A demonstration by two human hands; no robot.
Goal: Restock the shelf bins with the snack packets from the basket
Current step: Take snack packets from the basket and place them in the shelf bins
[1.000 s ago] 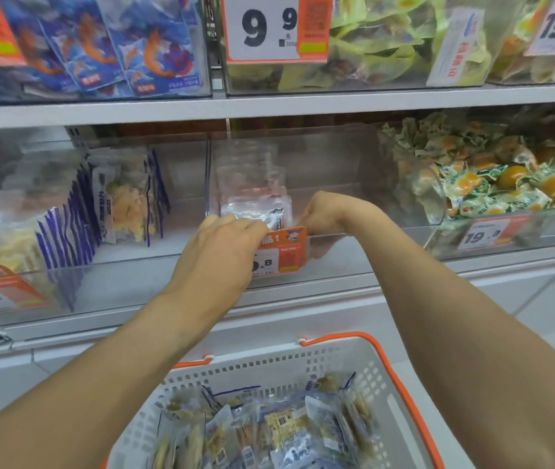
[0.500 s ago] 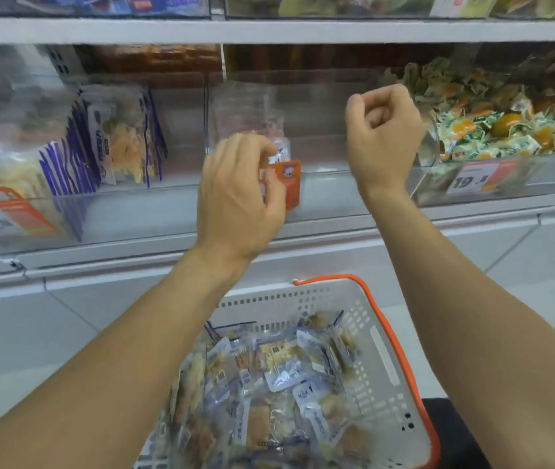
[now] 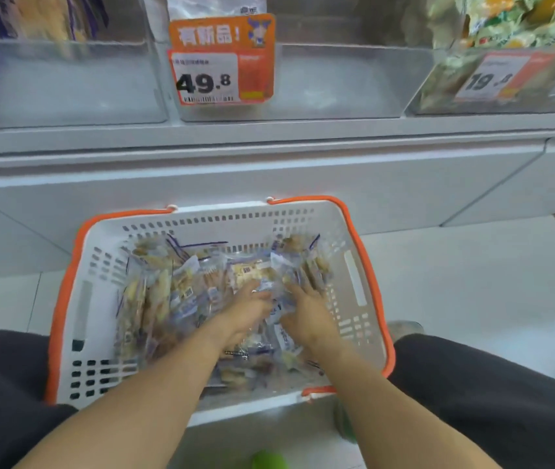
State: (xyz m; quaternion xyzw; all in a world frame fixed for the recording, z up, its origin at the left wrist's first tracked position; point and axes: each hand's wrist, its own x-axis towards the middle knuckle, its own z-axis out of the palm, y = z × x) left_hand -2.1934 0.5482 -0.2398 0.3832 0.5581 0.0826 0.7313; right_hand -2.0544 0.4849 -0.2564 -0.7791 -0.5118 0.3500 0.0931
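Observation:
A white basket with an orange rim (image 3: 354, 275) stands on the floor below the shelf, full of clear snack packets (image 3: 174, 292) with purple print. Both my hands are down inside it. My left hand (image 3: 245, 313) lies on the pile with its fingertips buried among the packets, so its grip is unclear. My right hand (image 3: 306, 311) presses on the packets with its fingers spread and straight. Above, the clear middle shelf bin (image 3: 337, 82) carries an orange 49.8 price tag (image 3: 222, 59); one packet (image 3: 215, 5) shows at its back.
A left bin (image 3: 66, 79) holds purple-edged packets, and a right bin (image 3: 455, 89) with a 19.8 tag holds green and yellow ones. The grey shelf ledge (image 3: 269, 140) juts out above the basket. My dark-trousered legs (image 3: 489, 384) flank the basket on the pale tiled floor.
Both hands have dropped from the middle bin's front down into the basket and now rest on the packets. The view has tilted down toward the basket.

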